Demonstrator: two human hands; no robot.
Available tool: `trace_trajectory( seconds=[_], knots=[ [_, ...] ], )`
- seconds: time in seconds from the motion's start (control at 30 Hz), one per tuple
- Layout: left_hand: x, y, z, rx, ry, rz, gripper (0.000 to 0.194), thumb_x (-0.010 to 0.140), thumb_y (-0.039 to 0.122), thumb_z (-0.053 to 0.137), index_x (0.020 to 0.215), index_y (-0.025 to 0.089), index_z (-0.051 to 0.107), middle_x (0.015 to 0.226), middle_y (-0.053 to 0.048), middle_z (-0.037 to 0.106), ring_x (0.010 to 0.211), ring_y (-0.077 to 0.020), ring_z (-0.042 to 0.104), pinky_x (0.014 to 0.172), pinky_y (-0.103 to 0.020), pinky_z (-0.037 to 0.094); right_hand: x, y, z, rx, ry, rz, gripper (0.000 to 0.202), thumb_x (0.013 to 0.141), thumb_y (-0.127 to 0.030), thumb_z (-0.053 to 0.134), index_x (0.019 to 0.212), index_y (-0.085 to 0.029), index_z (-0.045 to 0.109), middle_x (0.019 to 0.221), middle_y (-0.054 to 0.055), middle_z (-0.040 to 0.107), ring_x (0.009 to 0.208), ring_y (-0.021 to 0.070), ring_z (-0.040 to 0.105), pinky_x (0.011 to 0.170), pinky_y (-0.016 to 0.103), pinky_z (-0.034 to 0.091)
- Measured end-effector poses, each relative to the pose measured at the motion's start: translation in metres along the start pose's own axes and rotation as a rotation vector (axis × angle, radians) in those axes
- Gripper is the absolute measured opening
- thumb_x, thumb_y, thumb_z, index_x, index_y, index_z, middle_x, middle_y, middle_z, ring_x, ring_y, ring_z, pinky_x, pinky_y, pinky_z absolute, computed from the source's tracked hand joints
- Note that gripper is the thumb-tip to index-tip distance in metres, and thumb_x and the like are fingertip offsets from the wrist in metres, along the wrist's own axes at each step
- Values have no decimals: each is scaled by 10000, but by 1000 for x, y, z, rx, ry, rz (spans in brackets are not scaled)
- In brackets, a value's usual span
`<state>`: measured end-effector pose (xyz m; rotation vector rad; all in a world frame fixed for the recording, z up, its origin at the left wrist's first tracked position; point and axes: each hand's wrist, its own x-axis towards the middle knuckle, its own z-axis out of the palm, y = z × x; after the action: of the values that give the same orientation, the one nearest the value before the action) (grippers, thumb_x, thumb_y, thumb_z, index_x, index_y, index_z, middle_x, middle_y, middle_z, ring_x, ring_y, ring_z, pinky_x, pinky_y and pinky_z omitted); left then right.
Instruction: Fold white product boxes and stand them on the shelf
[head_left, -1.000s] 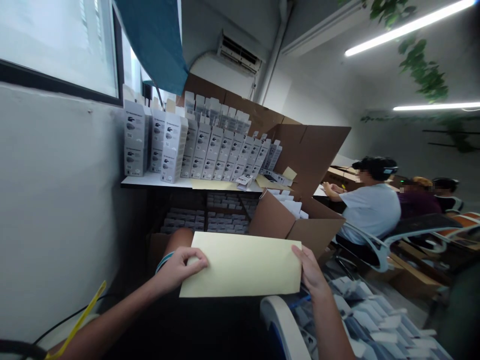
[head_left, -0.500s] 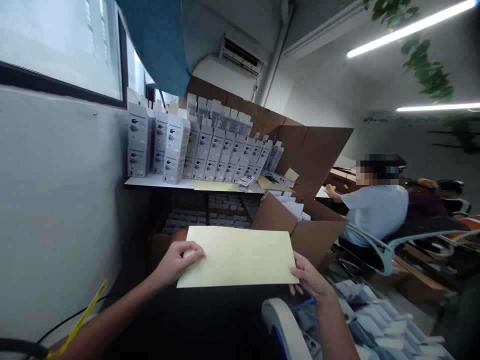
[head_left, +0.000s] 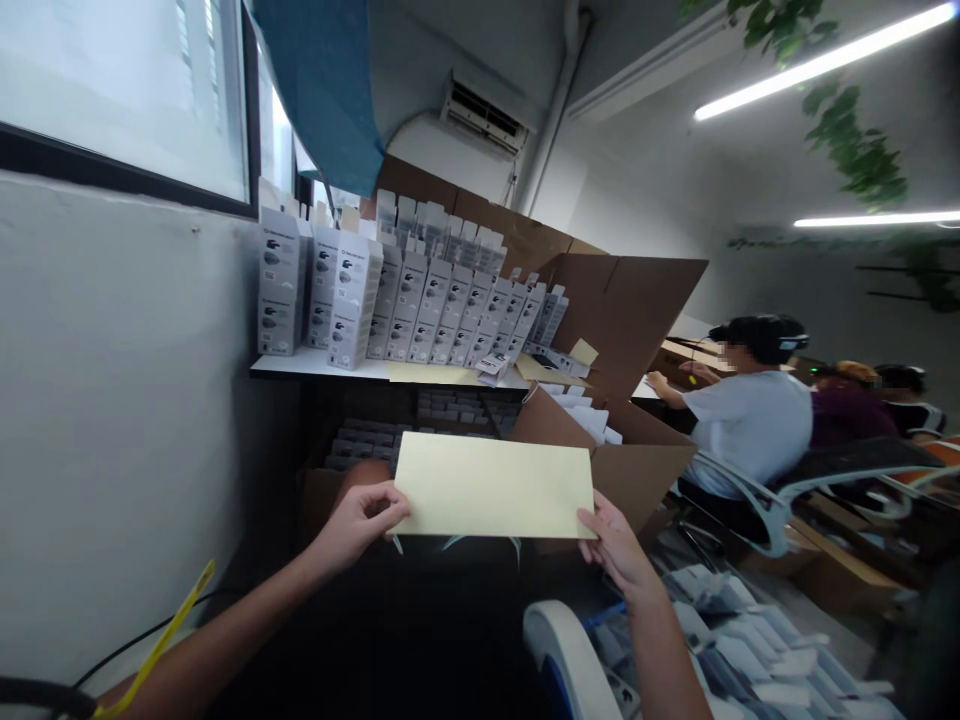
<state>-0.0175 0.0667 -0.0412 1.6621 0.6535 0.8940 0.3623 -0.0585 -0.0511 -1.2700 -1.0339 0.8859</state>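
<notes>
A pale yellow sheet of paper or thin card (head_left: 493,487) is held up in front of me, its long side running left to right. My left hand (head_left: 367,520) pinches its lower left corner between thumb and fingers. At the lower right corner, my right hand (head_left: 611,540) grips the edge with the thumb on the near face and the fingers behind. Below the sheet are my dark clothes. Beyond it stands a white shelf table (head_left: 315,365) bearing rows of tall white printed boxes (head_left: 352,300), stacked in pairs.
An open brown carton (head_left: 637,480) with white boxes in it stands right of the table. Folded white boxes (head_left: 772,640) lie in a heap at lower right, beside a chair armrest (head_left: 570,650). A person in a white shirt (head_left: 750,420) sits further right.
The sheet has risen a little and its left end has shifted right, so it now lies straighter. My left hand now holds it nearer the corner; my right hand keeps its grip.
</notes>
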Motion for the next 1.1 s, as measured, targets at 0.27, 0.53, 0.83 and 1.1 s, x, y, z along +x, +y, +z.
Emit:
trace_trajectory(
  seconds=[0.27, 0.53, 0.83, 1.1],
  knots=[
    [9, -11, -5, 31, 133, 37, 365, 807, 522, 614, 695, 177, 642, 1470, -146, 473, 1322, -343, 502, 1015, -475, 483, 30, 1, 20, 13, 171, -77, 525, 713, -444, 759, 1122, -180, 564, 588, -41, 624, 301, 53, 408, 271, 148, 181],
    [23, -33, -23, 69, 318, 41, 314, 798, 487, 596, 721, 188, 651, 1348, -146, 541, 1346, -335, 455, 1162, -513, 319, 172, -58, 86, -61, -16, -119, 327, 645, -300, 705, 920, -174, 579, 517, -83, 547, 334, 46, 399, 310, 151, 199],
    [26, -56, -23, 2, 300, 13, 285, 804, 453, 616, 721, 182, 654, 1242, -140, 577, 1233, -308, 532, 1106, -469, 360, 283, -108, 156, -216, -81, -44, 177, 689, -144, 652, 845, -177, 574, 539, -71, 543, 347, 29, 361, 341, 162, 204],
    [23, -86, -22, 50, 273, -134, 284, 844, 447, 541, 736, 198, 625, 1172, -135, 620, 1112, -285, 594, 916, -405, 456, 367, -95, 142, -474, 56, 115, 161, 967, -268, 569, 901, -124, 593, 611, -76, 530, 370, 9, 330, 328, 135, 231]
  ],
)
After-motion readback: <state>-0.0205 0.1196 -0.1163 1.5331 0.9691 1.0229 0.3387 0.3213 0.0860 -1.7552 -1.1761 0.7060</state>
